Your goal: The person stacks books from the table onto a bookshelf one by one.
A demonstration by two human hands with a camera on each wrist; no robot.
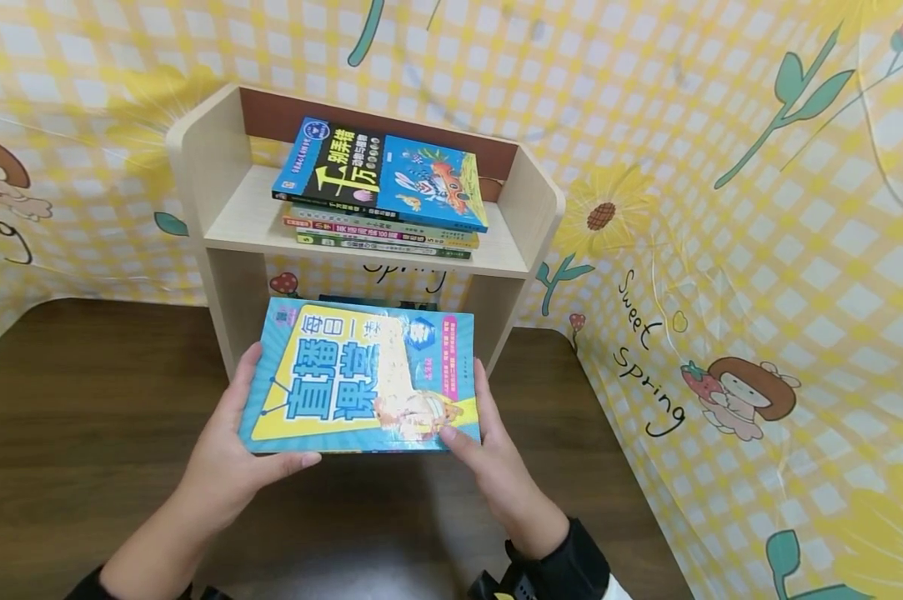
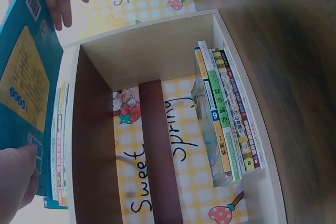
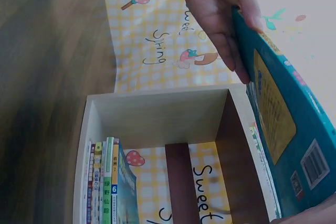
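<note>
left hand [image 1: 229, 450] grips blue workbook [image 1: 361, 379] by its left edge, thumb on the cover | right hand [image 1: 496, 454] clasps the right edge (two-sided hold keeps it flat) | workbook held over table [image 1: 83, 417], before shelf unit [image 1: 218, 208] | stacked books [image 1: 379, 192] on upper shelf

Take the wooden shelf unit [image 1: 229, 208] as your reference. You find it standing on a dark wooden table [image 1: 83, 400], with its back against a yellow checked backdrop [image 1: 721, 250] printed with flowers and "Sweet Spring" lettering. On its upper board lies a stack of books [image 1: 379, 196], laid flat, the top one blue and black. In its lower compartment a second pile of books [image 2: 228, 114] rests on the table surface, spines facing outward.
</note>
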